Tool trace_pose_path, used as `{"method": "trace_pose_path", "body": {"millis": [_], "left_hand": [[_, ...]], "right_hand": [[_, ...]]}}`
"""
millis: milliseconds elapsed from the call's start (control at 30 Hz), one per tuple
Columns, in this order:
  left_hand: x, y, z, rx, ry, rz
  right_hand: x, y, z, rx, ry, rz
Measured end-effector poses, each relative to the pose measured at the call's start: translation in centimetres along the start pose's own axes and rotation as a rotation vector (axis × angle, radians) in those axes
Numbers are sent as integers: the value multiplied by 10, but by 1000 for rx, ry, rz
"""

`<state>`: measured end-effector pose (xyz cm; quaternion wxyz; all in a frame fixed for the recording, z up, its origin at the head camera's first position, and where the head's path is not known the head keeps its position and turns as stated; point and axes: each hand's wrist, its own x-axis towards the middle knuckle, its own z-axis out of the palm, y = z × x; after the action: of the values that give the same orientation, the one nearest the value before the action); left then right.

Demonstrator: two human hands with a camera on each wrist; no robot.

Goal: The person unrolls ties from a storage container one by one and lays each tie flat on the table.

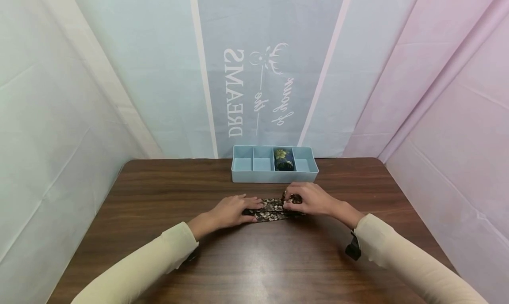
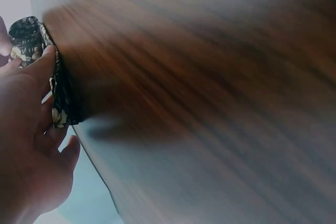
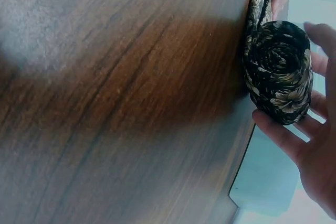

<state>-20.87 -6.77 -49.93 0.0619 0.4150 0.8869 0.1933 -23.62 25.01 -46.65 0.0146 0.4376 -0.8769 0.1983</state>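
Pale cloth sheets (image 1: 270, 12) walled in the brown wooden table (image 1: 254, 260) on the left, right and far sides, with white lettering (image 1: 234, 92) turned on its side on the far one. My right hand (image 1: 312, 198) was curled round the rolled end of the dark floral cloth (image 1: 272, 210), thumb and fingers gripping the coil (image 3: 281, 74). My left hand (image 1: 230, 210) lay on the flat left part of that cloth, its fingers stretched out and pressing down, the thumb by its near edge. The cloth rested on the table between my hands, in front of the tray, its flat strip running left from the coil. Just beyond, at the far edge of the table, stood the blue tray (image 1: 274, 176), split into four compartments in a row. A dark blue roll (image 1: 284, 159) with a yellowish flower sat in the third compartment from the left. Nearer me, cream sleeves (image 1: 139, 262) covered my forearms, and a black device (image 1: 352, 248) hung at my right wrist.
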Motion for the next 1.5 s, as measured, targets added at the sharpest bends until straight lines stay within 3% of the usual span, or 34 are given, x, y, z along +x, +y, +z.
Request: {"method": "trace_pose_path", "body": {"millis": [300,667,1067,1300,1500], "left_hand": [[-14,-9,-6,-1,10,-6],[-25,-20,-10,-4,2,-8],[-33,-24,-17,-17,-3,-4],[-32,-23,-17,15,-19,-1],[-30,-23,-18,44,-19,1]], "right_hand": [[-3,2,2,-84,15,63],[-6,3,0,-49,-72,32],[-9,7,-7,74,-98,6],[-9,7,-4,93,-42,10],[-8,9,-3,43,4,37]]}}
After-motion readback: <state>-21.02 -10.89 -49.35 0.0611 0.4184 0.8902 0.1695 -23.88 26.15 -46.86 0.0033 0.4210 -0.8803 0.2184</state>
